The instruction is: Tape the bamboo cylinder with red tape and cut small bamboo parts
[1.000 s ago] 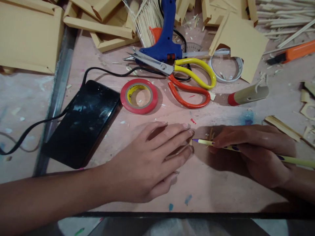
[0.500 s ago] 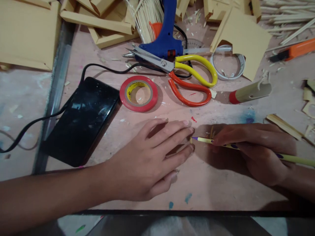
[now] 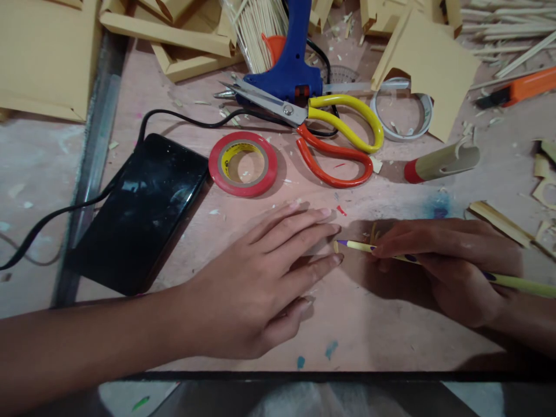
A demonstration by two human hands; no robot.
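My left hand [image 3: 264, 278] lies palm down on the table [image 3: 347, 341], its fingers spread to the right. Between two of its fingertips is a small pale piece [image 3: 336, 247], possibly wood, mostly hidden. My right hand [image 3: 456, 260] is closed around a pale yellow pen [image 3: 358, 246] with purple spots. The pen's purple tip points left, close beside that small piece; whether they touch I cannot tell. Above my left hand lies a roll of red tape [image 3: 271, 168]. Scissors [image 3: 369, 124] with one yellow and one red handle lie farther up.
A black phone [image 3: 147, 214] is at the left, with a black cord running behind it. A blue glue gun [image 3: 282, 81], wooden sticks [image 3: 260, 35], folded cardboard [image 3: 47, 58] and a clear tape roll [image 3: 428, 110] crowd the back. A cardboard tube [image 3: 447, 159] and an orange cutter [image 3: 530, 87] are at right.
My left hand's fingers have straightened and its upper fingers have drawn apart from the lower ones, showing more of the small piece. My right hand and the pen have barely moved.
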